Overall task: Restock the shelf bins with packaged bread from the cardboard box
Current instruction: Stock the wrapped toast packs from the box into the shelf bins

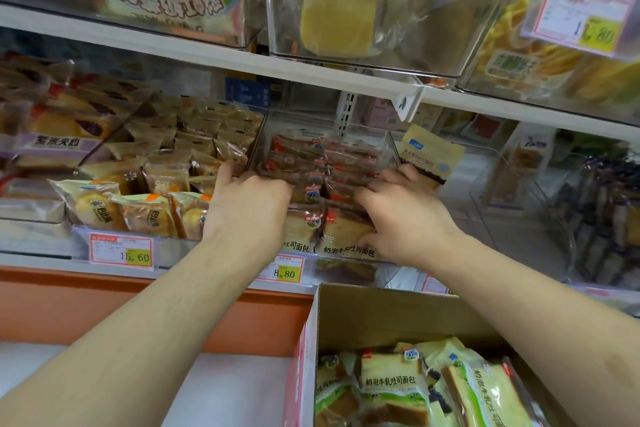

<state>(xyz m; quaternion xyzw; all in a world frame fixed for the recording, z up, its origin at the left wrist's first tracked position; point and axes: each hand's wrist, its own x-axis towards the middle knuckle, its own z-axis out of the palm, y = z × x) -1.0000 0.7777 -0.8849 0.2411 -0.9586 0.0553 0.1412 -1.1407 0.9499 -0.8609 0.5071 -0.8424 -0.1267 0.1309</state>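
Clear plastic shelf bin (258,139), toast packs being stocked.
Left hand (247,204) and right hand (403,215) are pressing curled grips onto brown-wrapped toast packs (311,180); open cardboard box (381,308) sitting below.

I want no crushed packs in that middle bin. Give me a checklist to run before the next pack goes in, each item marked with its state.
1. Both hands free to fetch a pack: not ok. The left hand and right hand are both on the toast packs in the clear bin.
2. Space at the bin's rear: ok.
3. Rows tidy: ok, two rows.
4. Stock in the cardboard box: ok, several packs.
5. Same product: ok, printed names match.
6. Price tag in place: ok.
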